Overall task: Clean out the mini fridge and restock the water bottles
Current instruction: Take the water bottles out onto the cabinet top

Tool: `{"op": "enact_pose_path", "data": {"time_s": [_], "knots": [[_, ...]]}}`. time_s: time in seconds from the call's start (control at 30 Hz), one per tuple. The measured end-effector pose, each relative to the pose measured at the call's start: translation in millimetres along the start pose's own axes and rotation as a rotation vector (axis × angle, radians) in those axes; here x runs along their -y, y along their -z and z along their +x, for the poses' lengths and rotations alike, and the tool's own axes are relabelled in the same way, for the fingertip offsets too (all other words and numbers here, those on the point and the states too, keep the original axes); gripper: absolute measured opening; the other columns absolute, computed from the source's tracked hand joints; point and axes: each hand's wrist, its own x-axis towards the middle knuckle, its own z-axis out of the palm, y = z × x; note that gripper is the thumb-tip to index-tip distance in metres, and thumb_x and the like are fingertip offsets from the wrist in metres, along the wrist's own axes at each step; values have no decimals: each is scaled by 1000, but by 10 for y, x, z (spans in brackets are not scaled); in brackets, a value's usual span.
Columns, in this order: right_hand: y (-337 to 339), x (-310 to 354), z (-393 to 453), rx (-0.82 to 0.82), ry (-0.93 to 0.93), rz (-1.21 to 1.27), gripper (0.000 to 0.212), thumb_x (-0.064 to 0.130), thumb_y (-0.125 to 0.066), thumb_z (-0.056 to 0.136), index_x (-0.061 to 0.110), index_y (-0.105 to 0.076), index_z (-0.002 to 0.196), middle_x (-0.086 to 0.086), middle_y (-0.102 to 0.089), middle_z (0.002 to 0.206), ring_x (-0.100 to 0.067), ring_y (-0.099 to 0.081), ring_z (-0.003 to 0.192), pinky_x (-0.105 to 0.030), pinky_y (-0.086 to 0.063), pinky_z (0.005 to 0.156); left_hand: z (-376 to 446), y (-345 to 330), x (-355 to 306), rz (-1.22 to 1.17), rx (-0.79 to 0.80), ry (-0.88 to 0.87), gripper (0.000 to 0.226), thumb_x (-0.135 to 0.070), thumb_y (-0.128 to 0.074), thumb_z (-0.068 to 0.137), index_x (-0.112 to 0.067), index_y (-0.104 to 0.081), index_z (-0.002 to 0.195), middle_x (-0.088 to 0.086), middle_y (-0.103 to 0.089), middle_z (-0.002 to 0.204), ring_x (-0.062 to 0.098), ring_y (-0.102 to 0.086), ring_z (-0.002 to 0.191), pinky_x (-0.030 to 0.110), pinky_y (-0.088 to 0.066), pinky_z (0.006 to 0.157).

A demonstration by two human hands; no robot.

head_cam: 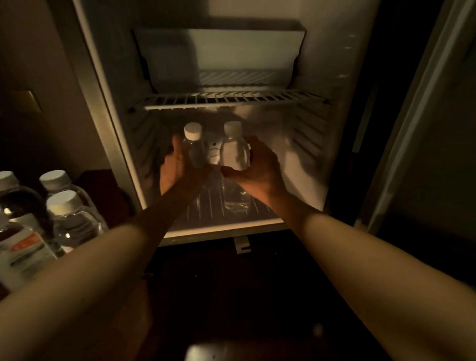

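Note:
The mini fridge (307, 166) stands open in front of me, dimly lit. Both my arms reach into its lower compartment. My left hand (175, 164) grips a clear water bottle (193, 149) with a white cap, held upright. My right hand (255, 167) grips a second clear water bottle (235, 153) with a white cap, right beside the first. Both bottles stand over the wire floor rack (211, 206); whether they rest on it I cannot tell. A pale labelled object (213, 152) shows between the two bottles, behind them.
A wire shelf (234, 98) spans the fridge above my hands, with a white freezer box (219, 52) over it. Several capped water bottles (65, 212) in a pack stand at the lower left outside the fridge. The fridge door (411, 132) hangs open on the right.

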Motion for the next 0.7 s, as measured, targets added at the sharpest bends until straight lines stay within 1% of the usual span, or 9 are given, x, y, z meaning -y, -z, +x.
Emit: {"op": "enact_pose_path", "data": {"time_s": [0.1,0.2,0.27,0.33,0.4,0.47,0.53,0.6,0.7], "knots": [[56,133,-116,1,22,28,83,72,-68,54,30,-52,123,3,-64,113,-17,-64,102,-42,-57,79,-191,110,-43,41,11,-59,68,-30,-78,80,-15,-35,132,15,-63,115,38,-63,98,36,-41,73],[142,243,-229,-14,22,41,79,69,-70,53,31,-51,119,4,-65,111,-16,-64,100,-42,-58,78,-345,209,-41,30,36,-89,68,-31,-77,82,-17,-35,134,13,-63,113,28,-58,85,35,-41,72],[215,323,-312,-15,18,34,79,69,-69,52,31,-50,119,4,-64,111,-18,-63,100,-42,-57,79,-496,292,-51,37,19,-141,70,-35,-78,81,-17,-35,134,10,-63,109,24,-57,83,34,-44,73],[275,386,-395,-9,32,38,79,66,-70,53,30,-49,121,4,-64,113,-18,-63,101,-43,-56,82,-632,374,-15,35,-5,-193,73,-40,-80,78,-16,-37,133,6,-62,107,26,-61,86,35,-48,75],[315,456,-484,15,36,47,78,64,-73,54,31,-49,120,5,-63,115,-19,-63,101,-45,-56,83,-787,505,10,65,-7,-196,77,-42,-82,74,-16,-38,132,9,-65,110,31,-64,92,37,-50,77],[332,535,-563,31,23,36,76,62,-78,55,31,-49,118,6,-63,112,-20,-63,97,-44,-56,80,-948,652,29,96,8,-158,79,-44,-83,72,-21,-37,132,10,-65,114,33,-64,98,42,-54,82],[326,612,-655,42,4,29,75,63,-79,53,29,-50,113,6,-64,104,-19,-63,92,-40,-55,75,-1120,799,46,138,11,-154,80,-50,-82,69,-28,-36,131,9,-68,112,34,-66,97,48,-56,83],[313,700,-764,56,9,54,75,67,-77,50,29,-50,110,7,-64,100,-17,-63,88,-37,-54,71,-1274,921,90,194,3,-186,79,-54,-80,68,-31,-38,130,6,-70,107,32,-67,92,45,-57,80],[242,835,-932,96,78,60,78,68,-73,55,27,-49,117,4,-66,108,-17,-64,94,-41,-57,77,-1477,1098,190,210,-22,-246,78,-53,-82,67,-27,-40,128,4,-69,107,24,-67,85,35,-56,74]]}}
